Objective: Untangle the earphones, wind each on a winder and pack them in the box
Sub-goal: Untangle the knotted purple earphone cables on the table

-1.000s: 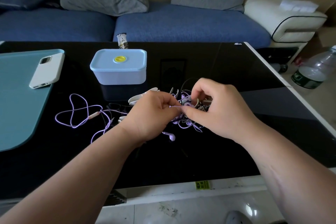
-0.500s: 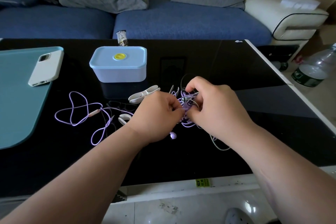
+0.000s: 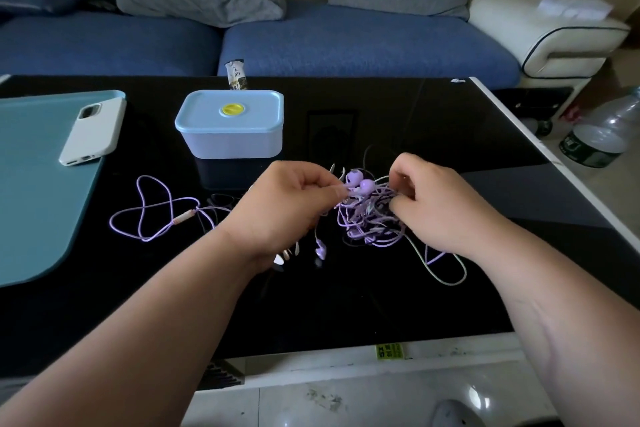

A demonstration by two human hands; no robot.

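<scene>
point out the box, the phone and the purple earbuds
box (image 3: 232, 146): head view, front wall
phone (image 3: 95, 133): head view, middle of its white back
purple earbuds (image 3: 366, 186): head view, right bud of the pair

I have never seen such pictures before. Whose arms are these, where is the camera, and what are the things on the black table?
There is no machine here. A person works with bare hands, and one camera worn on the head looks forward and down, so both arms enter the picture from below. The left hand pinches two purple earbuds. The right hand has its grip in the tangle of cables beside them. On the black table lie a loose purple cable, a pale blue box with its lid on, and a white phone on a teal mat. Behind the table is a blue sofa.
</scene>
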